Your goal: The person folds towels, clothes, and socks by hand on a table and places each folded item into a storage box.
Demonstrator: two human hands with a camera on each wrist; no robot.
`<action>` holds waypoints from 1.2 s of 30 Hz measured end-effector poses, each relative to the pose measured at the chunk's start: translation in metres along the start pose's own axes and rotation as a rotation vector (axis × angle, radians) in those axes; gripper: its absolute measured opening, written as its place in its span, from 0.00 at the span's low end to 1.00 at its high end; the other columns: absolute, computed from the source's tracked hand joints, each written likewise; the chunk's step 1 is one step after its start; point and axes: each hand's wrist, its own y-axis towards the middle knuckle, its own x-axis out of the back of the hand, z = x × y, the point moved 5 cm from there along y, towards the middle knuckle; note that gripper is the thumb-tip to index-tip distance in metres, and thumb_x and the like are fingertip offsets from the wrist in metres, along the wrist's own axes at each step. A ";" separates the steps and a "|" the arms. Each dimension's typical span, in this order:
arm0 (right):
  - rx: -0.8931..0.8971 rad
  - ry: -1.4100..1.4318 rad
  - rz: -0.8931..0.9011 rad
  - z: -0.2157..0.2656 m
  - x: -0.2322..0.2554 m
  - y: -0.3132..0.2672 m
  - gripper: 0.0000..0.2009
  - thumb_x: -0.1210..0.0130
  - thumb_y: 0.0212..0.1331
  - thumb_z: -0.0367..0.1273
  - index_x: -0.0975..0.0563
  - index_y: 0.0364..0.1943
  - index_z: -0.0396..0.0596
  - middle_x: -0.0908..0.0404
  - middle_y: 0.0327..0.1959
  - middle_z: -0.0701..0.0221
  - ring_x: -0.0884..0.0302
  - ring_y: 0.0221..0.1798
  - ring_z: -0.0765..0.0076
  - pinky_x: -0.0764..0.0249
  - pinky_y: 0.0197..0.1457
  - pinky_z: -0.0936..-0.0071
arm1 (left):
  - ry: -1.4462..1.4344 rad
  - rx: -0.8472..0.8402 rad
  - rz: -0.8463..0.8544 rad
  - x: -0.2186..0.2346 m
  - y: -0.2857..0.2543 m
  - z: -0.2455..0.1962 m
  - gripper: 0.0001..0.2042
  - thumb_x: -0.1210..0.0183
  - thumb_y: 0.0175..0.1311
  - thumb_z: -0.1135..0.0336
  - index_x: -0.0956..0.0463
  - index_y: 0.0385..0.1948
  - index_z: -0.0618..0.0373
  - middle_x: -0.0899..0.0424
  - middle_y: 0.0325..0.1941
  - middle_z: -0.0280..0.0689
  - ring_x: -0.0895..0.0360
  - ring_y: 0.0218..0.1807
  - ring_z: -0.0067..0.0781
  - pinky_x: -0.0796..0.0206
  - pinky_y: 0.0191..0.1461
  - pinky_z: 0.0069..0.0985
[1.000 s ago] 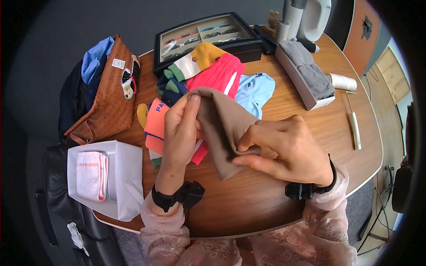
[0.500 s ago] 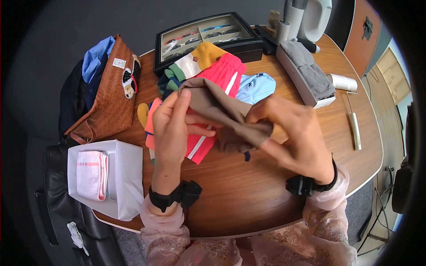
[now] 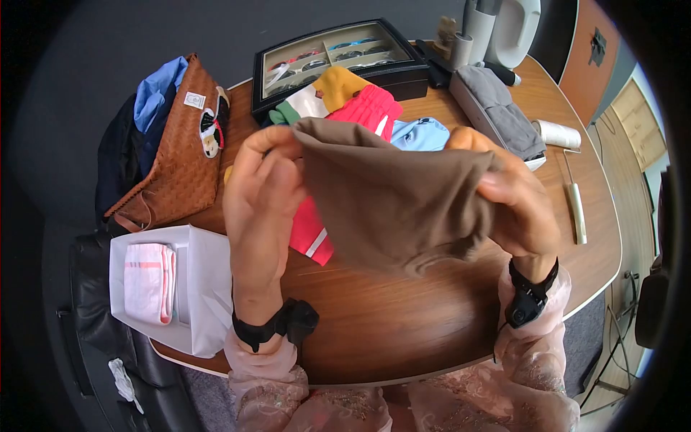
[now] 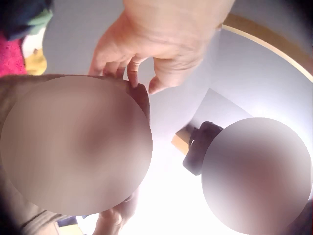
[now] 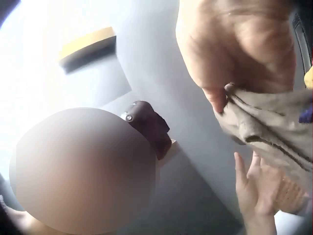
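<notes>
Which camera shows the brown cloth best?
The head view: the brown cloth hangs between the left hand and right hand. The left wrist view has it mostly blurred; the right wrist view, only a creased part cut off by the frame.

Wooden table [image 3: 403,324], pale-edged, is bearing most items. Display case [image 3: 410,81], black, clear-topped, is standing at the far side, its compartments holding eyewear. Woven basket [image 3: 176,155], brown, white-tagged, is sitting at the left, with light-blue cloth [image 3: 157,90] and dark cloth [image 3: 117,155] showing at its opening. White box [image 3: 212,288], open, is occupying the near left and holding a folded pink-and-white cloth [image 3: 147,281]. Long box [image 3: 469,104], open, is lying at the far right, containing grey cloth [image 3: 497,104]. Roller [image 3: 558,135], white, pale-handled, is resting at the right. Handled white container [image 3: 533,32] is standing at the far right.
</notes>
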 end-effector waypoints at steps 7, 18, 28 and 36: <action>0.061 0.359 -0.194 -0.004 0.030 -0.013 0.13 0.52 0.59 0.30 0.28 0.47 0.39 0.22 0.41 0.66 0.23 0.42 0.71 0.28 0.47 0.76 | 0.199 0.162 0.493 -0.030 -0.010 0.018 0.31 0.36 0.52 0.66 0.40 0.58 0.64 0.25 0.50 0.40 0.29 0.53 0.28 0.40 0.58 0.25; 0.234 -0.135 -0.510 0.008 0.056 -0.011 0.23 0.64 0.67 0.41 0.40 0.59 0.39 0.34 0.58 0.55 0.30 0.56 0.63 0.35 0.61 0.69 | 0.259 0.304 0.411 -0.044 -0.043 0.001 0.19 0.52 0.67 0.64 0.37 0.55 0.64 0.27 0.50 0.36 0.32 0.53 0.25 0.41 0.55 0.23; 0.199 -0.590 -0.384 0.039 0.060 -0.012 0.38 0.58 0.57 0.58 0.46 0.64 0.45 0.40 0.64 0.60 0.29 0.55 0.73 0.29 0.50 0.86 | 0.123 -0.047 -0.519 0.060 -0.130 -0.081 0.21 0.52 0.66 0.65 0.41 0.59 0.61 0.31 0.58 0.41 0.31 0.57 0.35 0.36 0.56 0.32; 0.169 -0.700 -0.432 0.037 0.051 -0.010 0.45 0.56 0.49 0.62 0.47 0.64 0.42 0.34 0.58 0.62 0.27 0.47 0.77 0.28 0.43 0.93 | 0.240 -0.129 -0.691 0.174 -0.125 -0.183 0.19 0.53 0.67 0.60 0.37 0.54 0.64 0.28 0.54 0.42 0.27 0.53 0.36 0.31 0.55 0.30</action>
